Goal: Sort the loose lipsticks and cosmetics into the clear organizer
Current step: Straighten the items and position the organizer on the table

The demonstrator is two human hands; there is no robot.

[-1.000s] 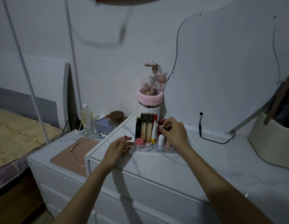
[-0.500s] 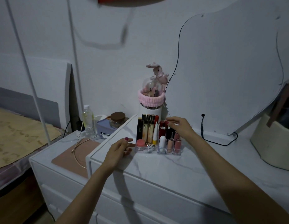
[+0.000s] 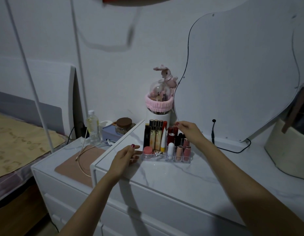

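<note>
- The marble-look dresser top carries the clear organizer near its back edge, at 12 o'clock from the person.
- The organizer looks like rigid, light, slick plastic, likely to slide if nudged; its side wall is the best place to steady it.
- The left hand, open and empty, sits at the organizer's 9 o'clock, fingertips just beside the wall.
- The right hand hovers at its 1 o'clock, fingers loosely curled, gripping nothing visible.
- The lipsticks stand upright in the cells: small, hard, smooth, easily toppled; pinch by the cap.
</note>
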